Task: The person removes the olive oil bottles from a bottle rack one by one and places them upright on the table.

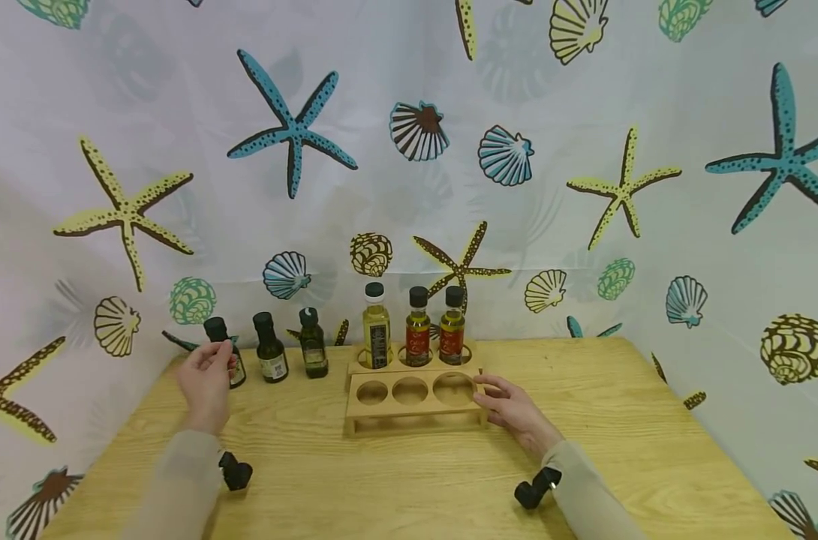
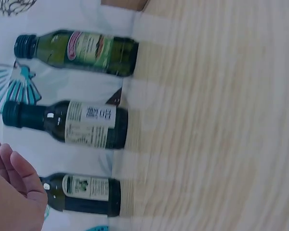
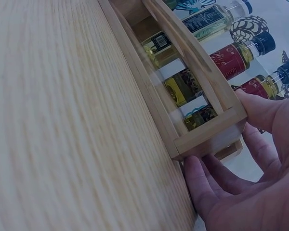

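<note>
A dark bottle [image 1: 238,373] with a black cap stands upright at the left end of a row. My left hand [image 1: 206,379] holds it around the neck, and in the left wrist view that hand hides the cap. Next to it are a second dark bottle [image 2: 91,124] with a pale label and a green glass bottle [image 2: 89,52]. My right hand [image 1: 513,412] grips the right end of a two-step wooden rack [image 1: 409,412], with the thumb [image 3: 262,107] against its upper edge. The front step has three round holes.
In the rack's back step stand a clear bottle of pale yellow oil [image 1: 377,334] and two red-labelled oil bottles [image 1: 418,337]. The wooden table [image 1: 409,487] extends in front. A shell-and-starfish curtain [image 1: 409,202] hangs behind and at both sides.
</note>
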Demonstrator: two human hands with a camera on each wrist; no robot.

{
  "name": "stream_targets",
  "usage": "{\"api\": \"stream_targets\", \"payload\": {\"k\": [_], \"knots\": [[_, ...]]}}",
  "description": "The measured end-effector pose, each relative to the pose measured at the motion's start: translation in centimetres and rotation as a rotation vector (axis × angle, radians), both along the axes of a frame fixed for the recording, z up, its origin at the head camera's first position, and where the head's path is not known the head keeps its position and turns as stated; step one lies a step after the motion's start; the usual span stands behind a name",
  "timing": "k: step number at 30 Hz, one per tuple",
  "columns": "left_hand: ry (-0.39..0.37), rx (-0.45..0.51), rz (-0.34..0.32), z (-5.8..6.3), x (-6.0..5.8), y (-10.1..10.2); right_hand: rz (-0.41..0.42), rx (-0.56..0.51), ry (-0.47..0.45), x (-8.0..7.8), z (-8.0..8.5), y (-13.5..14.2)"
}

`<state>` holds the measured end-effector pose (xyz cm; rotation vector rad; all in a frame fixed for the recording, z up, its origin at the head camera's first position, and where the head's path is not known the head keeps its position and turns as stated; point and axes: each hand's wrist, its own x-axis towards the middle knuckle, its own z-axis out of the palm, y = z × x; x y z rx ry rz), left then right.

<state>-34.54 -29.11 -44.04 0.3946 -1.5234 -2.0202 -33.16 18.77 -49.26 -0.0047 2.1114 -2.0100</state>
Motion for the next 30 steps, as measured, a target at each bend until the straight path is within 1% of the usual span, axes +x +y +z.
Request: {"api": "stream_targets", "payload": {"k": [5,9,12,14,18,22,25,30], "knots": [[-0.013,-0.013,-0.037,-0.3,0.4,1.9,0.003,-0.002,0.005,0.0,-0.1,0.0],[0.005,-0.056,-0.054,-0.8,0.1,2.8,0.01,-0.006,0.003,0.0,-0.1,0.0],[0.012,-0.114,-0.063,-1.2,-0.3,3.4,0.008,-0.01,0.004,0.1,-0.1,0.0],[0.0,-0.161,-0.071,-1.3,-0.5,3.9,0.005,-0.013,0.006,0.1,-0.1,0.0],[-0.027,-0.228,-0.099,-1.2,-0.9,5.1,0.006,-0.021,0.003,0.0,-0.1,0.0],[-0.043,-0.247,-0.133,-1.1,-1.3,6.2,0.01,-0.024,0.0,0.0,-0.2,0.0],[-0.032,-0.254,-0.155,-1.0,-1.6,6.9,0.008,-0.02,0.001,0.0,-0.2,0.0],[-0.009,-0.3,-0.198,-0.5,-2.2,7.7,0.013,-0.021,0.0,0.1,0.1,0.1]]}}
